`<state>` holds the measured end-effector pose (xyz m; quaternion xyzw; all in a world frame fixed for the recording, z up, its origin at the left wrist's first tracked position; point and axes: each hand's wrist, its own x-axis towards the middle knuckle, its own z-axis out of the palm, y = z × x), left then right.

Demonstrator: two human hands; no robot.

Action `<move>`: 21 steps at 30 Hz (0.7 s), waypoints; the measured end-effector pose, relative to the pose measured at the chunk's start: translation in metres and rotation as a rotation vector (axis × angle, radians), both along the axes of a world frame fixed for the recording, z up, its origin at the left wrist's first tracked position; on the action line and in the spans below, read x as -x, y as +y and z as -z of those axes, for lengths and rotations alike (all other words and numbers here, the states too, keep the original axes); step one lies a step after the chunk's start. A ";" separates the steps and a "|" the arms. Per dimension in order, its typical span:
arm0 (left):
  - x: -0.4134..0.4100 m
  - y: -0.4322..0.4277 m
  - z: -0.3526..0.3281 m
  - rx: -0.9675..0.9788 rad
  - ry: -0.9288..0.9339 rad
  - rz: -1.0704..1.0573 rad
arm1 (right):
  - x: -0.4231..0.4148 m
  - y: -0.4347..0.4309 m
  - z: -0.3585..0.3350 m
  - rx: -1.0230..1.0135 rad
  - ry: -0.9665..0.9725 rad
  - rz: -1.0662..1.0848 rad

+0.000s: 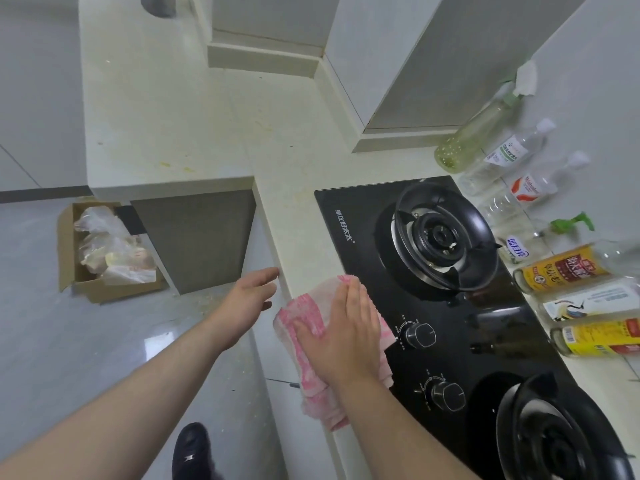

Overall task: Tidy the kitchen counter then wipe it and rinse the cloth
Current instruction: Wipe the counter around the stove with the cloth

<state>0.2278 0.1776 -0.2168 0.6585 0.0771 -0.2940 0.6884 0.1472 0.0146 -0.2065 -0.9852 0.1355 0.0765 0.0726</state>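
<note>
Left hand [251,296]: open, fingers relaxed and extended, forearm outstretched.
Right hand [348,323]: flat, palm down, fingers straight together, pressing.

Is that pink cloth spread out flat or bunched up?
Mostly spread, loosely rumpled. The pink cloth lies along the counter edge under the flat right hand, its near end hanging crumpled.

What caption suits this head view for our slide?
Right hand presses a pink cloth on the counter beside the black hob.
</note>
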 end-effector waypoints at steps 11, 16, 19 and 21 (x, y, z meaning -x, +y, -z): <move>-0.011 0.009 0.006 0.012 0.066 0.033 | 0.014 0.001 -0.002 0.060 0.063 0.014; -0.015 0.013 0.009 0.022 0.074 0.040 | -0.006 0.002 -0.003 0.057 0.071 -0.011; -0.018 0.014 0.009 0.009 0.085 0.033 | -0.030 0.005 -0.005 0.050 0.063 -0.027; -0.021 0.015 0.011 0.008 0.100 0.036 | -0.045 0.008 -0.005 0.041 0.059 -0.026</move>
